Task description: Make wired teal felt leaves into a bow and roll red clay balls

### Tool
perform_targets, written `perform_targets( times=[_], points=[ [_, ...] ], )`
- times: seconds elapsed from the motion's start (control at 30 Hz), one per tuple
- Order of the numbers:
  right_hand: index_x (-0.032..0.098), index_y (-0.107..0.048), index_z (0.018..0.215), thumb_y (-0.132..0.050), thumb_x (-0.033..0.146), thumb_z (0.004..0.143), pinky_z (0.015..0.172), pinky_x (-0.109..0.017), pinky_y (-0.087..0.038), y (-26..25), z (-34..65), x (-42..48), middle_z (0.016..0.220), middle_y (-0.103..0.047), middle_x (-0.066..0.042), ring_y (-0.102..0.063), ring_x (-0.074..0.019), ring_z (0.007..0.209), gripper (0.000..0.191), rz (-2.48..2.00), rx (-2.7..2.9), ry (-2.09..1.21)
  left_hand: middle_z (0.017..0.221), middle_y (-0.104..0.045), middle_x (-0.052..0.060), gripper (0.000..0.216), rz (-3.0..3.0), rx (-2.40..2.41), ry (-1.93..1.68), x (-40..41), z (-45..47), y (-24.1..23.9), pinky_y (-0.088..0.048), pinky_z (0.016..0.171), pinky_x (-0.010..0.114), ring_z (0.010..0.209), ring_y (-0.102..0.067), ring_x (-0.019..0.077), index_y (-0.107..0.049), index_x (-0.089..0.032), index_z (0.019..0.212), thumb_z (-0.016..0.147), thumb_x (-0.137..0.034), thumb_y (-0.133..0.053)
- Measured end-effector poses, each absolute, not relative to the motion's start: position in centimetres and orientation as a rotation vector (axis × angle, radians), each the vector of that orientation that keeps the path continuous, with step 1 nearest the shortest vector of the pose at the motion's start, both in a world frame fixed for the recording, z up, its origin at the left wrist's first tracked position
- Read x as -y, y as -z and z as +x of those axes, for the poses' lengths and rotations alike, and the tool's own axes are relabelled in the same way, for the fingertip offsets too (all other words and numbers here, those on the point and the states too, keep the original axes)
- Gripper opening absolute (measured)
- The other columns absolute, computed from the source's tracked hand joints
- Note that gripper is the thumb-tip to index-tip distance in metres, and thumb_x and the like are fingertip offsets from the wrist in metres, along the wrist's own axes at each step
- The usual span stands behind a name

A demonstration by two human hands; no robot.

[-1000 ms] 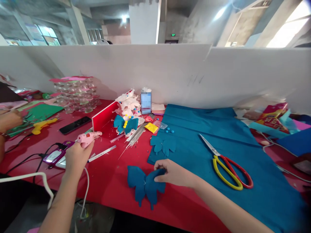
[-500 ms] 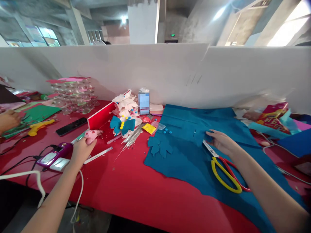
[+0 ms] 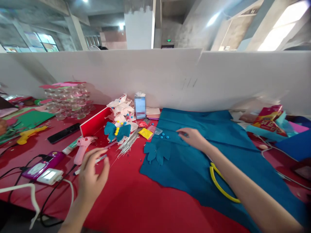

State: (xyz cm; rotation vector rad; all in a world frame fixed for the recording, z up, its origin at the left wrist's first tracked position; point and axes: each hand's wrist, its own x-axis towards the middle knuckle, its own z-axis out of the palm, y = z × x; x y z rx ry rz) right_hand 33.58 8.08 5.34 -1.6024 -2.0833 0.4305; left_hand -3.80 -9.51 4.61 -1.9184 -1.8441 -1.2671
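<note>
My left hand (image 3: 93, 176) is raised over the red table with fingers apart, holding nothing, just right of a pink hot glue gun (image 3: 83, 149) lying on its side. My right hand (image 3: 193, 138) hovers over a large teal felt sheet (image 3: 184, 174), fingers loosely bent and apart, nothing visible in them. Left of it lie small blue balls (image 3: 163, 134) and a teal felt leaf-shaped cutout (image 3: 157, 152). Scissors with a yellow handle (image 3: 222, 186) rest under my right forearm, their blades mostly hidden.
Thin wires (image 3: 128, 144) lie mid-table by a yellow packet (image 3: 145, 133), a teal felt bow (image 3: 117, 132) with yellow balls and white petal pieces (image 3: 121, 106). Leftward are a black phone (image 3: 63, 133), purple device (image 3: 41, 166), cables and stacked clear cups (image 3: 69, 100). A grey partition (image 3: 170, 77) stands behind.
My left hand has let go of the glue gun and moved right and nearer to me. My right hand has moved left across the felt, away from the scissors' blades.
</note>
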Motion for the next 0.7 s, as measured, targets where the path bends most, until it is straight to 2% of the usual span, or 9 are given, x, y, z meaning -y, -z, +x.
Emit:
perform_targets(
  times=[0.07,0.1,0.17,0.27,0.4,0.53,0.63,0.7],
  points=[
    [0.025,-0.068,0.102,-0.06,0.021,0.081,0.09,-0.027,-0.041,-4.1,30.1,-8.5,0.114,-0.066,-0.003,-0.058,-0.0206,0.107,0.023,-1.517,2.246,-0.364,0.104,-0.054,0.008,0.015,-2.003,1.67,1.438,6.5,-1.0,-5.4,-0.048,0.087,0.034,0.099,-0.056,0.0193,-0.052,-0.02,0.101,0.089,-0.018,-0.043],
    [0.023,-0.069,0.101,-0.059,0.02,0.081,0.091,-0.03,-0.04,-3.6,28.9,-8.7,0.114,-0.066,-0.005,-0.056,-0.0228,0.109,0.022,-1.508,2.298,-0.323,0.101,-0.055,0.007,0.013,-2.035,1.551,1.54,4.8,0.1,-5.5,-0.049,0.086,0.034,0.097,-0.056,0.0189,-0.052,-0.02,0.097,0.088,-0.016,-0.044],
    [0.018,-0.07,0.099,-0.058,0.019,0.081,0.091,-0.037,-0.038,-2.7,27.8,-9.2,0.112,-0.066,-0.011,-0.053,-0.0281,0.11,0.021,-1.526,2.357,-0.223,0.094,-0.054,0.006,0.013,-2.068,1.311,1.769,1.7,2.0,-5.0,-0.05,0.075,0.03,0.091,-0.056,0.0179,-0.054,-0.02,0.09,0.086,-0.012,-0.045],
    [0.017,-0.069,0.102,-0.056,0.021,0.083,0.087,-0.043,-0.035,-2.2,28.0,-9.8,0.113,-0.064,-0.013,-0.051,-0.0317,0.109,0.024,-1.56,2.389,-0.089,0.093,-0.053,0.006,0.016,-2.113,1.273,1.814,-1.0,3.5,-3.2,-0.05,0.068,0.027,0.086,-0.055,0.0163,-0.053,-0.019,0.089,0.085,-0.008,-0.042],
    [0.021,-0.07,0.097,-0.055,0.021,0.082,0.084,-0.041,-0.033,-1.7,28.6,-10.3,0.111,-0.065,-0.009,-0.051,-0.0289,0.106,0.021,-1.564,2.43,-0.012,0.092,-0.053,0.005,0.019,-2.296,1.211,1.739,-1.3,3.8,-1.2,-0.05,0.074,0.03,0.088,-0.056,0.017,-0.055,-0.02,0.089,0.083,-0.006,-0.044],
    [0.02,-0.07,0.087,-0.055,0.017,0.081,0.083,-0.041,-0.032,-1.3,28.1,-10.5,0.1,-0.07,-0.007,-0.056,-0.0275,0.101,0.017,-1.581,2.414,0.006,0.093,-0.053,0.004,0.019,-2.41,1.206,1.672,-1.0,3.3,-0.6,-0.049,0.079,0.031,0.089,-0.056,0.0173,-0.055,-0.02,0.089,0.081,-0.006,-0.046],
    [0.02,-0.069,0.09,-0.054,0.019,0.082,0.084,-0.045,-0.033,-2.0,28.1,-10.5,0.09,-0.071,-0.007,-0.061,-0.0271,0.092,0.016,-1.589,2.347,0.02,0.094,-0.052,0.005,0.019,-2.396,1.253,1.685,-1.2,3.1,-0.6,-0.049,0.079,0.031,0.091,-0.055,0.0175,-0.055,-0.02,0.089,0.082,-0.005,-0.044],
    [0.02,-0.067,0.094,-0.054,0.021,0.083,0.086,-0.047,-0.033,-2.9,28.3,-10.4,0.091,-0.071,-0.007,-0.062,-0.0268,0.092,0.017,-1.57,2.288,0.036,0.094,-0.052,0.005,0.02,-2.386,1.276,1.696,-1.3,3.0,-0.5,-0.049,0.079,0.031,0.091,-0.055,0.0174,-0.054,-0.02,0.089,0.082,-0.004,-0.042]
  ],
)
